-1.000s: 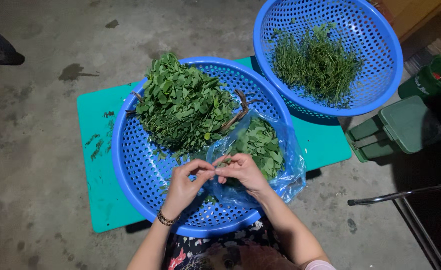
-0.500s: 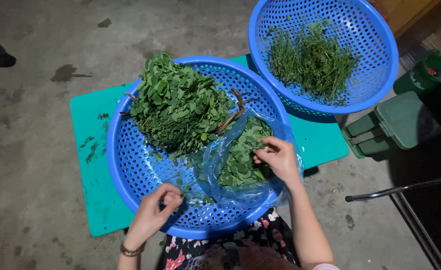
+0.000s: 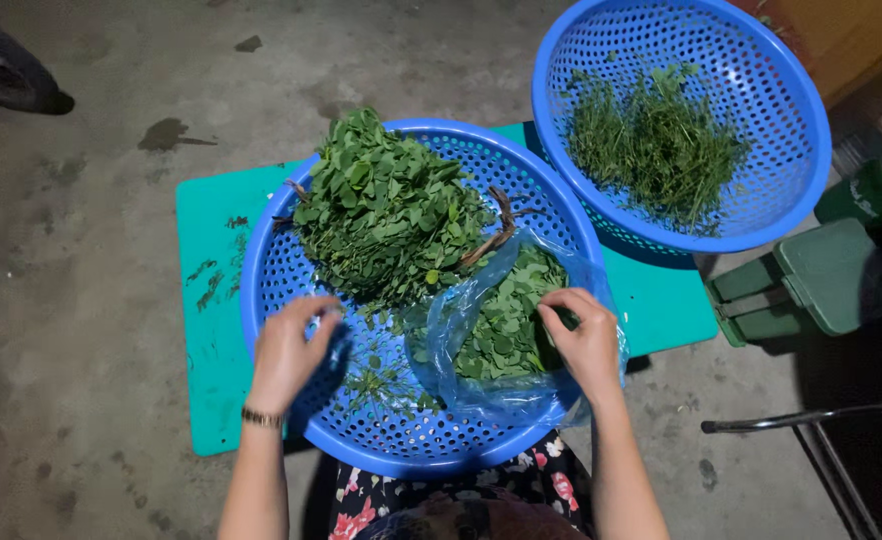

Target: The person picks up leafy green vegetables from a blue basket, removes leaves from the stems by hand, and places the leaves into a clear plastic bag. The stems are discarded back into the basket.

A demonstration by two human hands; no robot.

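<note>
Leaves (image 3: 506, 325) — right hand (image 3: 586, 340) pinching

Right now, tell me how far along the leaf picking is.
Done: a clear plastic bag in the near blue basket holds a heap of stripped leaves, and the far blue basket holds a pile of bare stems. In hand: the right hand is at the bag's mouth, the left hand over loose sprigs. Left: a big leafy bundle, unstripped.

A basket (image 3: 291, 290) sits mid-frame on a mat (image 3: 206, 250), holding leafy branches (image 3: 386, 215) upper left and a bag (image 3: 506, 340) lower right; a second basket (image 3: 791, 120) lies upper right.
</note>
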